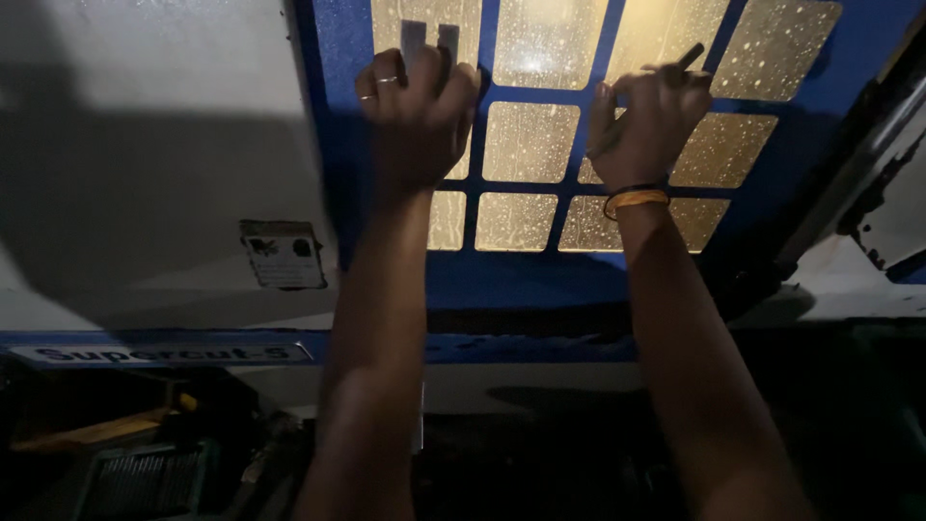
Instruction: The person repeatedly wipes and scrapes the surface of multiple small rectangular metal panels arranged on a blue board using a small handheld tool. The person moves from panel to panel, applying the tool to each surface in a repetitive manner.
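On blue grille, both hands' grip

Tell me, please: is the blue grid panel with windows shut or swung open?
Cannot tell. The blue grid panel fills the view behind both hands; no hinge or open gap shows clearly, and the surroundings are dark.

Speckled amber panes glow in the blue grid frame; an orange-and-black band circles my right wrist.

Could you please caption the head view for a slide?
Left hand presses a grey piece and right hand holds a thin tool against a blue-framed window grid.
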